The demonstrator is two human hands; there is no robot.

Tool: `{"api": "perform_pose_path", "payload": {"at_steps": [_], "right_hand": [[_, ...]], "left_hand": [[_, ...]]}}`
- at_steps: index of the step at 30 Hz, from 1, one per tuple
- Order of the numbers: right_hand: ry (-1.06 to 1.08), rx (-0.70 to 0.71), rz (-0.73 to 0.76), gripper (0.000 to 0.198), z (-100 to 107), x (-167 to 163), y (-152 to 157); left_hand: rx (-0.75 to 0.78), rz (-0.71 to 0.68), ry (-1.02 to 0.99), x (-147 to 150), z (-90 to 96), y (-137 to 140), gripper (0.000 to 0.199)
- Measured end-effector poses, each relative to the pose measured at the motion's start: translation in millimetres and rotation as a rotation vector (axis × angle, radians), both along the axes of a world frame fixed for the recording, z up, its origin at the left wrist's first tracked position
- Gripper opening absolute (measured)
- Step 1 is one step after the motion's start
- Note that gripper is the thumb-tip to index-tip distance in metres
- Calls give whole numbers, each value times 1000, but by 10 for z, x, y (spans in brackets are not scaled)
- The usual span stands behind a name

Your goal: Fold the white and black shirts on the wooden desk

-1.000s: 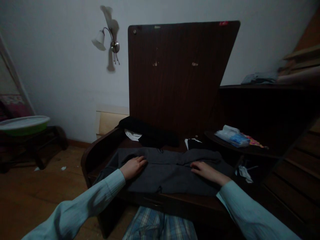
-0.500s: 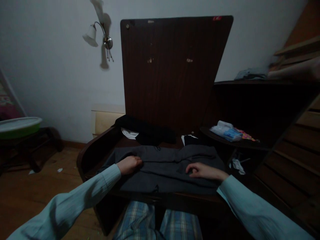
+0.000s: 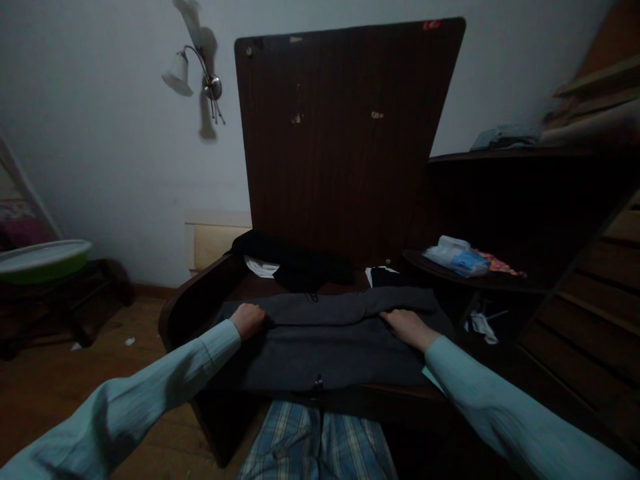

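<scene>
A dark grey garment (image 3: 320,353) lies spread across the dark wooden desk, with a long fold running from side to side. A thin dark cord loops out at its back edge, and a small dark fitting shows near the front edge. On the left part of the fold, my left hand (image 3: 249,321) is closed on the cloth. My right hand (image 3: 407,327) pinches the same folded layer toward the right end, its fingertips partly hidden by the fabric. What kind of garment it is, I cannot tell.
Black clothing (image 3: 295,257) lies at the back of the desk (image 3: 183,303), against an upright brown board (image 3: 345,140). To the right, a corner shelf (image 3: 425,263) holds a plastic packet (image 3: 457,257). A green basin (image 3: 47,263) rests on a low stool at far left.
Both hands have closed on the cloth. My right hand has moved up slightly onto the fold, my left hand outward to the left. The fold's edge now lies straighter.
</scene>
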State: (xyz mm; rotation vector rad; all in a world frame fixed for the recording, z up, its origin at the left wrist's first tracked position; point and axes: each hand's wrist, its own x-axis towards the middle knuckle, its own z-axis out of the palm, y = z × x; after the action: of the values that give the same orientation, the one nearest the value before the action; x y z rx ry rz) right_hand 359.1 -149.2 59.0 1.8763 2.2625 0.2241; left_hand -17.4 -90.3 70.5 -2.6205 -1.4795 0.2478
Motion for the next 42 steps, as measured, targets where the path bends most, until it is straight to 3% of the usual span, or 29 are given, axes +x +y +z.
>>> {"api": "perform_pose_path", "payload": {"at_steps": [6, 10, 15, 21, 26, 30, 34, 39, 42], "right_hand": [[-34, 41, 70, 32, 23, -67, 60], [16, 61, 38, 27, 60, 5, 31], [82, 99, -5, 23, 264, 99, -37], [129, 186, -8, 21, 542, 183, -81], [161, 291, -25, 20, 858, 281, -65], [254, 337, -17, 19, 1217, 319, -46], [238, 429, -17, 20, 1559, 259, -36], [168, 604, -75, 22, 1839, 135, 26], [208, 663, 28, 20, 1855, 76, 106]], "left_hand": [[12, -41, 154, -53, 122, -38, 36], [16, -114, 126, -93, 111, -13, 28], [67, -37, 149, -85, 40, 16, 18], [67, -95, 113, -114, 66, 87, 23], [129, -116, 8, -299, 490, 158, 17], [275, -116, -155, -457, 939, 178, 17], [464, -33, -259, -556, 1273, 150, 19], [635, 90, -290, -573, 1507, 103, 19], [683, 174, -320, -588, 1521, 103, 21]]}}
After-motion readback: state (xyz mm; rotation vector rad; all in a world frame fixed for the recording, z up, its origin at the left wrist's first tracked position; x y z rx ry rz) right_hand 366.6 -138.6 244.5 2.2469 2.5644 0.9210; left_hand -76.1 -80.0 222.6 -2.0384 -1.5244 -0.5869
